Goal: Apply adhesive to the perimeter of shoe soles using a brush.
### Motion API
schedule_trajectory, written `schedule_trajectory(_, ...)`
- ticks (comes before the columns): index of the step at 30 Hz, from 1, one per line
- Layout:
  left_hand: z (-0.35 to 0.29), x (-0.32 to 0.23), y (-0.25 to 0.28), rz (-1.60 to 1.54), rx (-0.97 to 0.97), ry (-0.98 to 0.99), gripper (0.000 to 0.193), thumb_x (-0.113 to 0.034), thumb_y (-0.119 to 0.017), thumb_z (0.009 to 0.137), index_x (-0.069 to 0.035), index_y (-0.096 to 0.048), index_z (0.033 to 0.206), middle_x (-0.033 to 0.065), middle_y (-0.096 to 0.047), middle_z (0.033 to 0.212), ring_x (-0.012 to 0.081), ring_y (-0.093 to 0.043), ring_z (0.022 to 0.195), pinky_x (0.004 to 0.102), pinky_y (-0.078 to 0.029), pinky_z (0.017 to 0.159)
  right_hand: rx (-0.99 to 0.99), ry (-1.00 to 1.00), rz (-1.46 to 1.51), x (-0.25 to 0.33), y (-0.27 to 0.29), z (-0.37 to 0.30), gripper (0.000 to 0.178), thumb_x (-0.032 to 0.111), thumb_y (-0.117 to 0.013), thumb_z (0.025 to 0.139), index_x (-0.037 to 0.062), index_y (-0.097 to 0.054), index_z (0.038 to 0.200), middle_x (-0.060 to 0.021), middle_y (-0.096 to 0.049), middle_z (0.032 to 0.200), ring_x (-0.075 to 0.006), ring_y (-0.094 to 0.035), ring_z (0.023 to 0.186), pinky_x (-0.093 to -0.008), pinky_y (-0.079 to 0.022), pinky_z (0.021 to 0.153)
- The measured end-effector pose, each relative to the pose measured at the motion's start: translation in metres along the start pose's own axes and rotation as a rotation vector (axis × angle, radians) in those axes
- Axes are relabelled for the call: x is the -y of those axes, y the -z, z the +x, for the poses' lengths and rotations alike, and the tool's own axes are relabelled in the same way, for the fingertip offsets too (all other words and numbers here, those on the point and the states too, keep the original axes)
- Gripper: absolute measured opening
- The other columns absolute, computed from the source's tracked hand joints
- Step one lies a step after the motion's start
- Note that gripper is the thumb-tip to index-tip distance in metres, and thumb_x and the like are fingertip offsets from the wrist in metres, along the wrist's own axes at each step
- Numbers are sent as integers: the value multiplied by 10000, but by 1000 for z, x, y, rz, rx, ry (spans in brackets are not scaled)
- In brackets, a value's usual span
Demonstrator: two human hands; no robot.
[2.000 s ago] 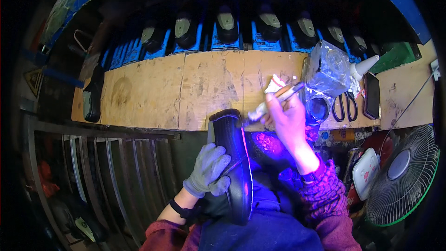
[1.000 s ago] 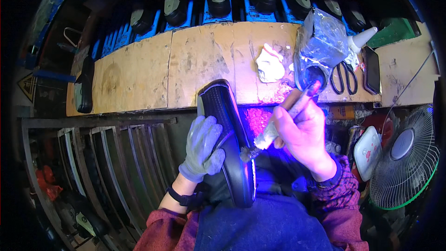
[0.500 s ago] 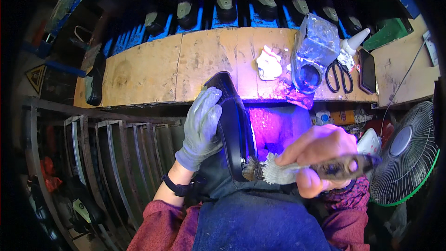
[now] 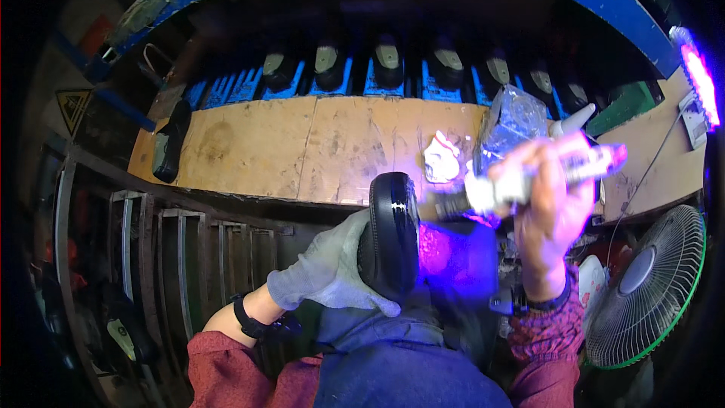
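A black shoe is held upright over my lap, its glossy rounded edge facing right. My left hand, in a grey glove, wraps round it from the left side. In my bare right hand is a brush with a pale wrapping round its neck and a dark handle that sticks out to the right. The bristles point left and sit close to the shoe's upper right edge. Whether they touch it I cannot tell, as the brush is blurred.
Beyond the shoe is a stained bench with white crumpled tissue and a dark plastic-wrapped block. Several shoes stand on blue supports behind. A fan is at right, a metal rack at left, a glowing lamp far right.
The shoe has been turned, and my left hand's grip on it has shifted. My right hand has moved up with the brush, from the shoe's lower end to its upper end. The view has tilted upward.
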State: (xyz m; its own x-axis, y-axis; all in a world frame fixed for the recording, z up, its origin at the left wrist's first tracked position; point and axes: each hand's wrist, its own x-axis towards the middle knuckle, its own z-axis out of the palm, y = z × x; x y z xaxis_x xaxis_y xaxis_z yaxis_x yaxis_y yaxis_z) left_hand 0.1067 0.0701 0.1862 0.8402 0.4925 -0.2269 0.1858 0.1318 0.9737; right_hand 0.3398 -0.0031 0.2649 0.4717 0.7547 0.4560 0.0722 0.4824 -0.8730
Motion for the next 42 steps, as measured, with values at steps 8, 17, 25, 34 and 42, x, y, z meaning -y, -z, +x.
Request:
schedule_trajectory(8, 4, 18, 6, 169, -4, 137, 1090, -307, -971, 477, -9, -416, 1367, 117, -560, 1241, 211, -575, 1110, 350, -470, 997, 264, 107, 59, -37, -1, -2, 130, 15, -642, 891, 13, -515, 919, -136, -661, 774, -164, -662, 662, -276, -536, 592)
schedule_trajectory(17, 29, 17, 22, -95, -2, 104, 727, -68, -845, 626, -2, -514, 1270, 27, -624, 1076, 118, -577, 989, 312, -483, 930, 312, -92, 82, -69, 12, -41, 195, 21, -720, 839, 18, -545, 923, -137, -673, 804, -208, -677, 743, -325, -535, 663)
schedule_trajectory(25, 41, 60, 24, -1063, -136, 206, 552, -502, -462, 1002, -33, -564, 1275, 84, -660, 1130, 182, -649, 1002, 330, -522, 946, -126, -70, -461, -92, 99, -6, 121, 122, -561, 995, 40, -519, 917, -90, -649, 752, -177, -650, 653, -295, -529, 591)
schedule_trajectory(34, 9, 70, -37, -1082, -454, 59, 479, -439, -480, 1015, -108, -505, 1359, 50, -619, 1226, 152, -625, 1063, 306, -519, 927, -193, -84, -682, -109, 135, -31, 98, 88, -648, 939, 23, -576, 927, -55, -658, 749, -101, -645, 688, -244, -509, 636)
schedule_trajectory(42, 22, 34, -37, -817, -424, 110, 345, -349, -530, 1009, -119, -508, 1266, -2, -630, 1018, 73, -631, 837, 243, -545, 732, -35, -352, -112, -87, 50, -59, 83, 96, -500, 1006, 34, -472, 957, -108, -648, 769, -153, -630, 581, -256, -524, 520)
